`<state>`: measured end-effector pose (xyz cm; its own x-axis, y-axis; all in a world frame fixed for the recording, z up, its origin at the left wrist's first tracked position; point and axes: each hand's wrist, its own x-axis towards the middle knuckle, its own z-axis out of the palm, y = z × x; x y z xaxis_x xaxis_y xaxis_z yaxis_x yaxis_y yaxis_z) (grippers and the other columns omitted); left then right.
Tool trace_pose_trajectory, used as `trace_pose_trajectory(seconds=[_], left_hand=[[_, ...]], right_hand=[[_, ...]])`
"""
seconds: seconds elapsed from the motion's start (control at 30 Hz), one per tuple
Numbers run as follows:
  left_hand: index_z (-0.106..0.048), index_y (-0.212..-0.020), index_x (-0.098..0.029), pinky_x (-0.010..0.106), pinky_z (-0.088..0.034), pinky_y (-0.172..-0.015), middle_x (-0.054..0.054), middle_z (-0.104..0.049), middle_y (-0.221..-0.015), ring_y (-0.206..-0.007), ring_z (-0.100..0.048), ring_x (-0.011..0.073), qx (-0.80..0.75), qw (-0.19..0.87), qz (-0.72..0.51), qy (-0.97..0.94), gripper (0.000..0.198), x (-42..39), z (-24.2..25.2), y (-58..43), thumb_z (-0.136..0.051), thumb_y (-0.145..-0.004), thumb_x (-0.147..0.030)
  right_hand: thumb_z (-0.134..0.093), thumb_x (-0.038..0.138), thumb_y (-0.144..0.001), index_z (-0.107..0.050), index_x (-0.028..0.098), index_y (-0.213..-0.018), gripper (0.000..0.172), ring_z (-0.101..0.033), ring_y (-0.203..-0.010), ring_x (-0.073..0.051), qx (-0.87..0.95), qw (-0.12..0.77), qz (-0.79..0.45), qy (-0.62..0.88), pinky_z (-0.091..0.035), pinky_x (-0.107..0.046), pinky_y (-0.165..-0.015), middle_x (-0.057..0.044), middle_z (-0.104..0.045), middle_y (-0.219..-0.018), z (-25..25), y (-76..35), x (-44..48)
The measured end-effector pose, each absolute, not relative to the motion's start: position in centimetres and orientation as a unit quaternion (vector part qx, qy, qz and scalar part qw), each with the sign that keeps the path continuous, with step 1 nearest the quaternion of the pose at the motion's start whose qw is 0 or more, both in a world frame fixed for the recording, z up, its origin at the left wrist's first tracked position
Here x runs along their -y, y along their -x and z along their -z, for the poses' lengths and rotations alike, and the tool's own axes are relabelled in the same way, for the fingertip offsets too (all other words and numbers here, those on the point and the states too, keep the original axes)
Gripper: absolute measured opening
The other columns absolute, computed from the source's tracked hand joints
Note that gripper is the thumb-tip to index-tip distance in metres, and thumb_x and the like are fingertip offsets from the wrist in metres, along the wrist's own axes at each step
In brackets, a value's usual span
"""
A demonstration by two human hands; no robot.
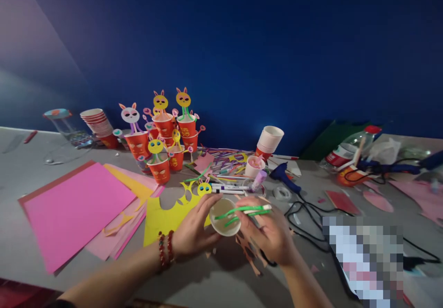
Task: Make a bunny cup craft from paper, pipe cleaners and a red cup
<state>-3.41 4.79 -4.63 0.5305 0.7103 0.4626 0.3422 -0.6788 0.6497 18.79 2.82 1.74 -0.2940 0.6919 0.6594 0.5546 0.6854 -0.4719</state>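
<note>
My left hand [200,227] wraps round a paper cup [225,230], whose open mouth is tilted toward me. In my right hand [273,234], thumb and fingers pinch bent green pipe cleaners [254,209] with a pale strip along them. Their free ends reach over the cup's mouth, and my right fingers are beside its rim. Just behind the cup lies a yellow rabbit-face cutout [204,188]. A sheet of cut-up yellow paper [166,218] is left of the cup, partly behind my left hand. Pinkish paper scraps [251,255] lie under my right hand.
Red cups with paper animal figures [159,172] stand at the back. Pink paper sheets [76,211] lie left. Pipe cleaners [228,160], markers [230,189] and a glue stick [259,181] are behind my hands. A blue glue gun [285,177], black cord [308,234] and bottle [360,144] are right.
</note>
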Motion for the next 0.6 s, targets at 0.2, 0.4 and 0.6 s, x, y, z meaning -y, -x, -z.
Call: trace_pose_trajectory(seconds=[0.2, 0.4, 0.6], left_hand=[[-0.024, -0.151, -0.024, 0.048, -0.046, -0.108, 0.019, -0.047, -0.144, -0.135, -0.047, 0.0334, -0.302, 0.250, -0.365, -0.845, 0.080, -4.8, 4.4, 3.6, -0.068, -0.084, -0.025], [-0.024, -0.151, -0.024, 0.046, -0.050, -0.104, 0.018, -0.050, -0.139, -0.128, -0.052, 0.0320, -0.299, 0.244, -0.371, -0.845, 0.081, -5.0, 4.3, 3.6, -0.068, -0.084, -0.023], [-0.023, -0.152, -0.026, 0.046, -0.048, -0.106, 0.017, -0.049, -0.141, -0.130, -0.050, 0.0316, -0.298, 0.250, -0.374, -0.842, 0.084, -5.2, 4.5, 3.7, -0.069, -0.082, -0.021]], right_hand=[[-0.062, 0.016, -0.091, -0.065, 0.024, -0.105, 0.017, -0.073, -0.080, -0.022, 0.818, 0.429, -0.040, 0.380, -0.057, -0.035, -0.078, -0.005, -0.077, -0.089, -1.8, -18.7, -2.7], [-0.062, 0.012, -0.090, -0.064, 0.025, -0.109, 0.023, -0.072, -0.078, -0.021, 0.833, 0.417, -0.053, 0.360, -0.055, -0.036, -0.074, -0.006, -0.077, -0.091, -1.4, -17.9, -2.9], [-0.063, 0.009, -0.088, -0.063, 0.025, -0.110, 0.027, -0.072, -0.080, -0.021, 0.826, 0.440, -0.063, 0.347, -0.055, -0.038, -0.079, -0.005, -0.077, -0.091, -1.0, -17.4, -3.0]])
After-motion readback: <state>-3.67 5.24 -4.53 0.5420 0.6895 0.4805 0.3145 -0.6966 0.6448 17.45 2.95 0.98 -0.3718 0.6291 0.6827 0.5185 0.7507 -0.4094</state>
